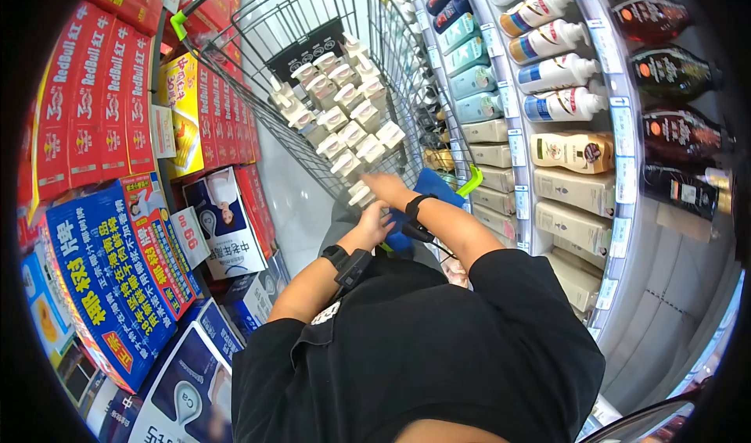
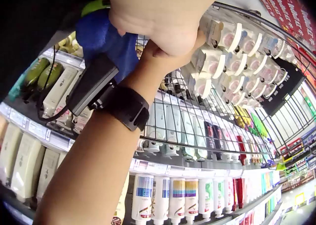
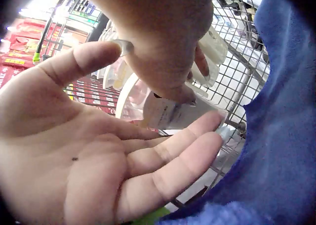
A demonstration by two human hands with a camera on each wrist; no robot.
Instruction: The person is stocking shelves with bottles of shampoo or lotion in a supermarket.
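Observation:
My right hand [image 1: 385, 186] reaches over the back of the shopping cart [image 1: 250, 91]. Its curled fingers hold the top of a white bottle [image 3: 170, 115] with a curved white cap, in the right wrist view. Just below, my left hand [image 1: 374, 225] is spread with the palm up and nothing on it. Its thumb overlaps the right wrist in the right wrist view. Several more white-capped bottles [image 1: 348, 118] stand packed in rows inside the cart, with pinkish round labels. A blue cloth [image 3: 291, 111] hangs beside the hands at the cart's handle end.
Shelves of lotion bottles [image 1: 551, 75] and pale boxes [image 1: 575, 189] line the right side. Stacked red drink cartons [image 1: 94, 91] and a blue carton [image 1: 109, 286] stand on the left. Pale floor [image 1: 285, 177] shows between cart and cartons.

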